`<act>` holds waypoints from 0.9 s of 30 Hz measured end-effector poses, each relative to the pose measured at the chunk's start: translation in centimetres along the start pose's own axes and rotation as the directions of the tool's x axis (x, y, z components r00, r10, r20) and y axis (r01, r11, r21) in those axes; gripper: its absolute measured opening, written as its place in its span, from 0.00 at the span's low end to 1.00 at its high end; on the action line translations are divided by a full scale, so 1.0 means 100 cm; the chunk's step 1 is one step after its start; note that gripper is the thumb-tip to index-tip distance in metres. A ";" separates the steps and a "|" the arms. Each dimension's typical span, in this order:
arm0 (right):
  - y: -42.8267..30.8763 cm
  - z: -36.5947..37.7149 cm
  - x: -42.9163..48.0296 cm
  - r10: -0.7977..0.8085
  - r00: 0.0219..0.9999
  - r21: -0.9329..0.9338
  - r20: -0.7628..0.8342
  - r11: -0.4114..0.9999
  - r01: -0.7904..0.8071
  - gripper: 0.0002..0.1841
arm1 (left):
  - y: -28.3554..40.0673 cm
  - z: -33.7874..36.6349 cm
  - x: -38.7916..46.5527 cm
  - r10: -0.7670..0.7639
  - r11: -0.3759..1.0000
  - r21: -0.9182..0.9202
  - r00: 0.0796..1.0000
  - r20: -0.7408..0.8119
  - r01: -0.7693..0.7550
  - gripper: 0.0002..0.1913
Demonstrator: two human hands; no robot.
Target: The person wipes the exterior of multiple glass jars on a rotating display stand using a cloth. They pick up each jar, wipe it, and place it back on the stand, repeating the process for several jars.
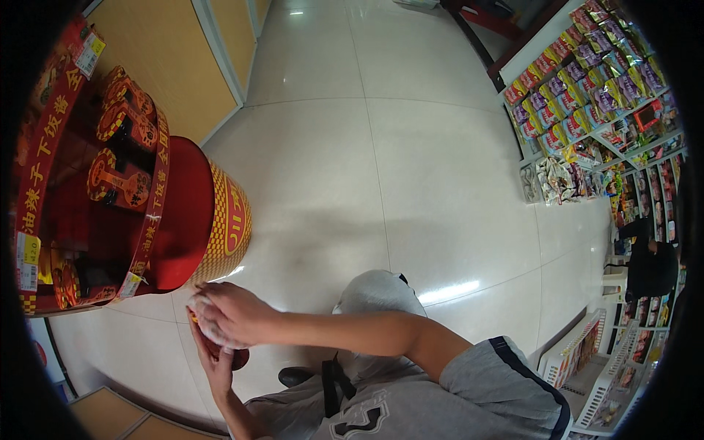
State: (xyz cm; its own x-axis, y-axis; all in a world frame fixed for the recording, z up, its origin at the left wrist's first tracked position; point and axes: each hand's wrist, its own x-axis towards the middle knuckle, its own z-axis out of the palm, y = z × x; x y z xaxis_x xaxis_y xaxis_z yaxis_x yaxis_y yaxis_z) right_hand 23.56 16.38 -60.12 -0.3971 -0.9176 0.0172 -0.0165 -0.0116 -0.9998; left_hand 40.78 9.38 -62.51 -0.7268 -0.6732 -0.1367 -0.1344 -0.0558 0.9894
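Both of my hands meet at the lower left, beside the round display stand [230,220]. My left hand [217,366] is closed around a jar [240,358] with a dark reddish body, mostly hidden by my fingers. Over its top, my right hand [234,313] presses a pale, bunched cloth [209,322]. On the red shelves of the stand, similar jars [124,181] with red and yellow checked lids stand in small groups, and more jars [69,283] are on the shelf part nearer my hands.
Curved shelf strips [154,203] with price tags edge the stand. A wooden panel [165,60] stands behind it. Racks of packaged snacks [583,99] line the right side. White baskets [572,352] stand lower right, near a person in dark clothes [652,264] beside a pale stool [615,279].
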 end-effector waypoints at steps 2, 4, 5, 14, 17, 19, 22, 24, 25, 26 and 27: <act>-0.006 -0.011 0.000 0.124 0.987 0.088 0.105 0.987 -0.133 0.08 | 0.019 0.003 -0.003 -0.044 0.991 0.128 0.993 0.106 0.030 0.51; -0.010 -0.020 -0.002 0.269 0.940 0.170 0.208 0.937 -0.306 0.10 | 0.032 0.011 -0.005 -0.025 0.985 0.172 0.995 0.099 0.007 0.57; -0.012 -0.022 -0.001 0.287 0.932 0.223 0.222 0.915 -0.335 0.11 | 0.038 0.013 -0.005 -0.003 0.974 0.227 0.994 0.112 -0.023 0.58; -0.019 -0.004 -0.002 0.286 0.794 0.352 0.536 0.779 -0.519 0.23 | 0.012 0.019 -0.033 0.267 0.951 -0.022 0.857 -0.441 -0.308 0.63; -0.010 0.013 0.000 0.175 0.681 0.648 0.711 0.213 -0.731 0.22 | -0.005 0.026 -0.026 0.499 0.862 0.167 0.744 -0.445 -0.478 0.62; 0.001 0.018 0.010 0.025 0.738 0.705 0.675 0.276 -0.654 0.20 | 0.002 0.029 -0.016 0.567 0.819 0.311 0.767 -0.301 -0.483 0.63; 0.012 0.016 0.020 -0.316 0.935 0.761 0.160 0.643 0.087 0.17 | 0.050 0.028 0.001 0.666 0.539 0.635 0.742 0.080 -0.553 0.69; 0.018 0.002 0.022 -0.078 0.894 0.701 0.442 0.652 -0.289 0.18 | 0.096 0.026 0.001 0.539 0.590 0.629 0.827 0.161 -0.506 0.66; 0.018 -0.004 0.019 -0.327 0.891 0.217 0.315 0.939 0.268 0.20 | 0.120 0.023 -0.001 0.388 0.676 0.609 0.903 0.186 -0.415 0.63; 0.016 -0.004 0.019 -0.169 0.897 0.309 0.408 0.950 0.039 0.20 | 0.140 0.021 -0.001 0.277 0.640 0.630 0.897 0.345 -0.440 0.56; 0.013 -0.007 0.017 -0.064 0.882 0.373 0.467 0.919 -0.131 0.20 | 0.158 0.019 0.002 0.179 0.613 0.634 0.864 0.470 -0.472 0.49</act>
State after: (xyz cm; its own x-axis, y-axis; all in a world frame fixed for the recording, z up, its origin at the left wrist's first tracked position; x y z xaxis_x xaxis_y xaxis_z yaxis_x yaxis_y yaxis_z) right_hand 22.28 15.11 -61.36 0.0797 -0.9941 0.0739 0.3788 -0.0383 -0.9247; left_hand 37.25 9.80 -47.05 -0.9688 -0.2452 0.0351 -0.1669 0.7509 0.6389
